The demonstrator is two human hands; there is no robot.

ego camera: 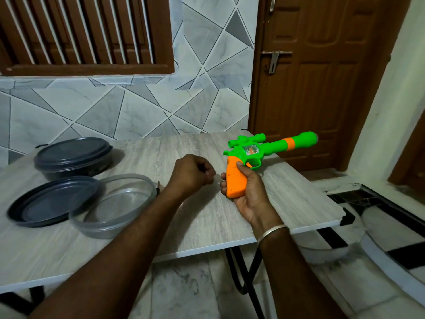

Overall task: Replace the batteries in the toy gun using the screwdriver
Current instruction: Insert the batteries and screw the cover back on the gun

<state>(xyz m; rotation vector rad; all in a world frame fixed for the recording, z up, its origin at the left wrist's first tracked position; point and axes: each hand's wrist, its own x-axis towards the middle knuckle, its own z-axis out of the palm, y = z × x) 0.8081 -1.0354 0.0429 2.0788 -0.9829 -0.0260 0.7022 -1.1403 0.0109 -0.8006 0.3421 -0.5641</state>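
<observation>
Right hand point(247, 192) grips the toy gun point(253, 151) by its closed handle; my left hand point(192, 172), beside it, clenches nothing visible; unscrewing likely remains.

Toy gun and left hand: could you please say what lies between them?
Nothing but bare table between the left hand and toy gun, in the head view.

Single head-worn wide-angle view, pitched forward and down.

The camera sits above the near edge of the bench point(161, 148), at arm's reach. Both forearms enter from the bottom edge. The left hand point(190, 172) and right hand point(250, 196) fall mid-frame beside the toy gun point(250, 151). The view faces a tiled wall point(138, 107), with a wooden door point(322, 88) at upper right and the floor point(184, 284) along the bottom. Straight edges bow towards the frame margins.
</observation>
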